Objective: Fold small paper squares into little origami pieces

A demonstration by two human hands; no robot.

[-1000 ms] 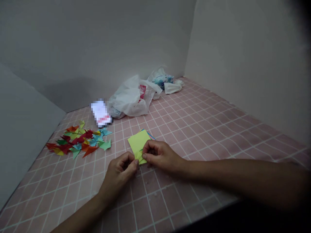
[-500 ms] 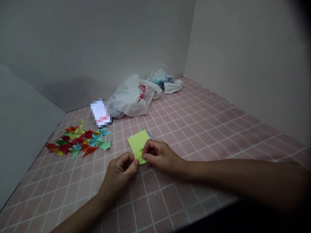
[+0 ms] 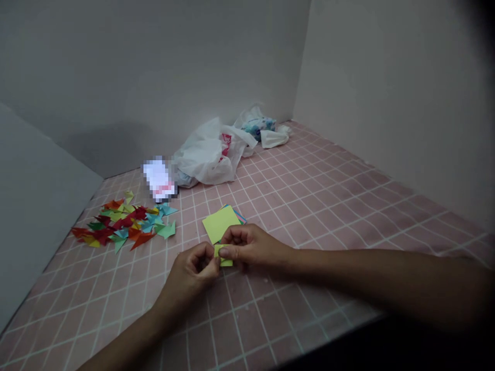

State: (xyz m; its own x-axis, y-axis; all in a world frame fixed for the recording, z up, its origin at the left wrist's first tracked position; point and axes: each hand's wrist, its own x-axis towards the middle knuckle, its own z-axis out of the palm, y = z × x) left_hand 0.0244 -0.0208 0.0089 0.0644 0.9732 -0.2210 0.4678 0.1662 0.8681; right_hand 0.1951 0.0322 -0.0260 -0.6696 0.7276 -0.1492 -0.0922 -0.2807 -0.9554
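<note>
A small folded piece of yellow paper point(image 3: 226, 262) is held between my two hands, just in front of a stack of square coloured paper point(image 3: 220, 224). My left hand point(image 3: 197, 264) pinches its left edge between thumb and fingers. From the right, my right hand point(image 3: 251, 247) grips it with the thumb lying across the top. The fingers cover much of the folded paper, so its exact shape is hidden. Yellow is the top sheet of the stack, with blue and pink edges showing beneath.
To the left lies a pile of folded paper figures point(image 3: 127, 221) in several colours. Behind it a lit phone point(image 3: 159, 179) leans near a white plastic bag point(image 3: 209, 154). A blue patterned packet point(image 3: 258, 127) sits farther back by the wall, on the pink checked tablecloth point(image 3: 328, 206).
My right thumb has moved left over the yellow paper, which now looks flatter and more compact. The paper has shifted slightly down from the stack. My left hand stays almost in place.
</note>
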